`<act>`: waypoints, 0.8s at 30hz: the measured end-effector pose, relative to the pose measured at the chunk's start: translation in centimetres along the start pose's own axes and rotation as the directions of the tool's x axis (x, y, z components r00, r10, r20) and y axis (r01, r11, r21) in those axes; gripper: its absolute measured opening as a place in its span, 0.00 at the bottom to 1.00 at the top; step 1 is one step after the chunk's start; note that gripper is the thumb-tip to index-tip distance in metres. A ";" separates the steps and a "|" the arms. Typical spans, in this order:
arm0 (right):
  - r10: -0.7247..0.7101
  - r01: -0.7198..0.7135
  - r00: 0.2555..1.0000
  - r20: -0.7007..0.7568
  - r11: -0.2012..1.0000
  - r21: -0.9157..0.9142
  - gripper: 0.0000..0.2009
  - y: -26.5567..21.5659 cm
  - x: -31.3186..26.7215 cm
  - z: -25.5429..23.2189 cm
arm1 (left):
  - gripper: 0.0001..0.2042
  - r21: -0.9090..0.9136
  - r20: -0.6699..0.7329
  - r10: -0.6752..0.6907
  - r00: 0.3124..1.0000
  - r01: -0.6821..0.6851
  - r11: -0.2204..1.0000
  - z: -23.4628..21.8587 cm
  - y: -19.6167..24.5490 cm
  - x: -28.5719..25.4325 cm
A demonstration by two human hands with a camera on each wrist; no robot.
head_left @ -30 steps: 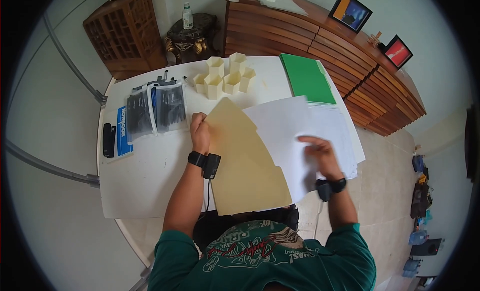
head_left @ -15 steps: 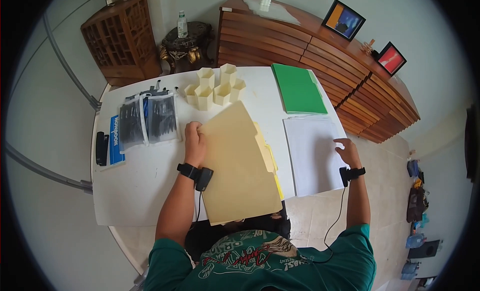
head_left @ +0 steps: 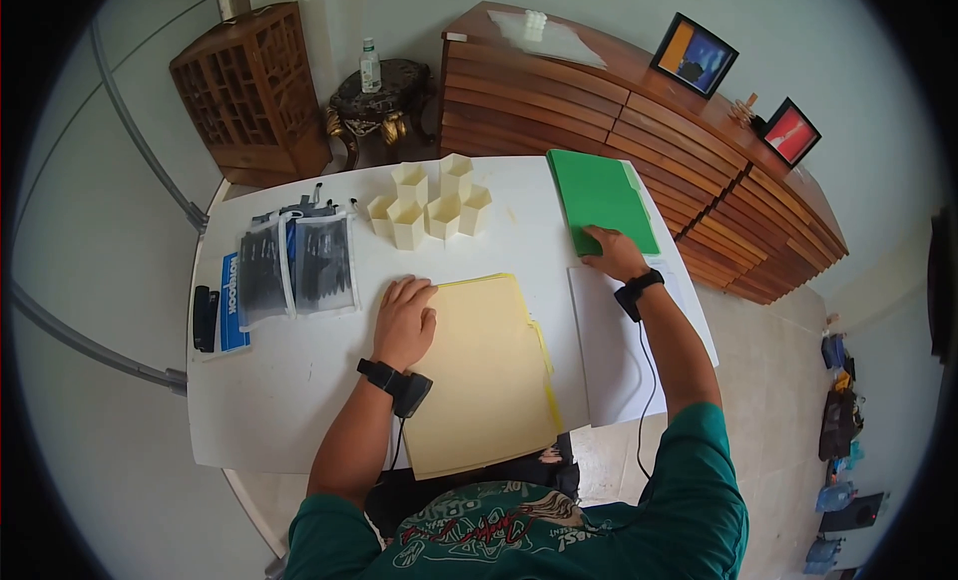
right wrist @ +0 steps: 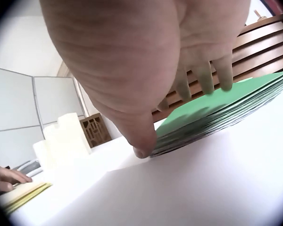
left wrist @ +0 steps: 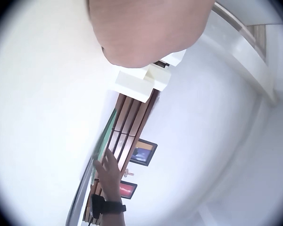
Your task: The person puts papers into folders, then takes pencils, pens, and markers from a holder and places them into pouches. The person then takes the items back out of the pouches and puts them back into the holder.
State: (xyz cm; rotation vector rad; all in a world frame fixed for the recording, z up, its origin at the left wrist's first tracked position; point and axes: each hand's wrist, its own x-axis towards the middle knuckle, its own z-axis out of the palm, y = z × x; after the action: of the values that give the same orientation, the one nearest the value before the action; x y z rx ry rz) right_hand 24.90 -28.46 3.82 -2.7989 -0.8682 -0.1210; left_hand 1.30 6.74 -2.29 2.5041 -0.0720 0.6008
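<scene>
A stack of manila folders (head_left: 484, 371) with yellow edges lies at the table's front. My left hand (head_left: 404, 323) rests on its upper left corner, fingers extended. To the right is a stack of green folders (head_left: 599, 201). My right hand (head_left: 617, 256) reaches its near left corner; in the right wrist view the thumb (right wrist: 144, 143) is at the edge of the layered stack, and the fairly straight fingers (right wrist: 205, 80) hang over the green cover. White paper sheets (head_left: 609, 381) lie below the right wrist, partly hidden by the forearm.
Cream hexagonal cups (head_left: 407, 221) stand at the back middle. Clear zip pouches (head_left: 324, 266) with dark contents lie on the left, by a blue notebook (head_left: 233, 301) and a black stapler (head_left: 206, 319). A wooden cabinet (head_left: 539, 101) stands behind the white table (head_left: 279, 400).
The manila folder, earlier held tilted by the left hand, now lies down with that hand on top. The right hand laid the white sheets at right, then moved to the green folders.
</scene>
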 end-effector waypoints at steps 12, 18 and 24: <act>-0.128 0.142 0.988 0.089 0.974 -0.177 0.13 2.3 1.2 0.8 | 0.16 -0.023 -0.025 -0.017 1.000 0.017 1.000 -0.1 0.1 0.0; -0.138 0.103 0.986 -0.098 0.949 -0.298 0.12 3.9 1.8 1.8 | 0.15 -0.046 -0.053 -0.032 0.998 0.029 0.999 0.2 -0.1 -0.2; -0.294 0.159 0.793 -0.533 0.945 -0.284 0.13 -6.5 -5.0 -6.6 | 0.14 -0.257 -0.092 -0.141 0.986 0.113 0.960 0.2 -0.6 -0.1</act>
State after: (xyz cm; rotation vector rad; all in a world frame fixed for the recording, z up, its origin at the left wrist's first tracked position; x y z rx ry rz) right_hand 16.95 -27.43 10.67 -2.5712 -1.0677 -1.1029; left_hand 1.42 7.11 -2.75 2.2077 0.0517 0.6330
